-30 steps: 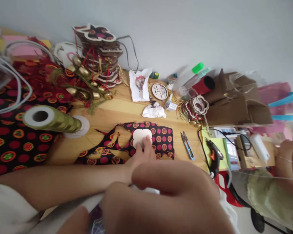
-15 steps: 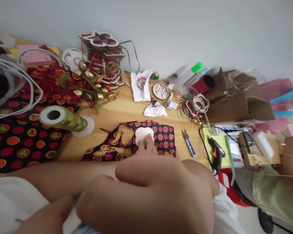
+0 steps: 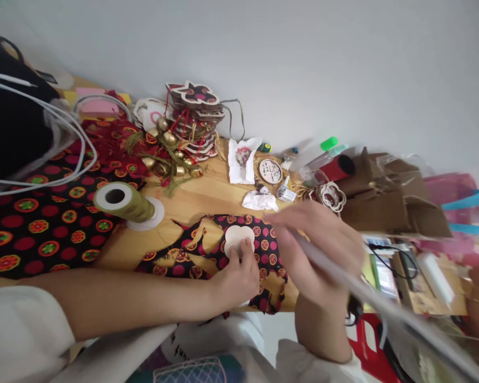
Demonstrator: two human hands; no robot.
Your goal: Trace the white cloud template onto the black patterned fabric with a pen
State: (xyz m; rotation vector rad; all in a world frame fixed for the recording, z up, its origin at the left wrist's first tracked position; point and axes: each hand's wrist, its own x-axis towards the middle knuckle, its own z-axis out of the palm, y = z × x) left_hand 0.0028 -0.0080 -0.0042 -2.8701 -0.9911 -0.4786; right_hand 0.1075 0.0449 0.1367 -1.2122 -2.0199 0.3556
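Pressing white scalloped piece (image 3: 238, 235) onto patterned cloth (image 3: 265, 246) with half-curled left hand (image 3: 238, 277). Gripping blurred, slender tool (image 3: 375, 300) in pinched right hand (image 3: 321, 252).

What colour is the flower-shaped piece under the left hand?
Pale cream; the piece shows best in the head view.

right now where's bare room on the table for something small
Bare wood shows between the ribbon spool, gold bells, crumpled paper and cut cloth; another patch lies between that cloth and the dotted cloth. The back is crowded, from the ornament stack to the cardboard box.
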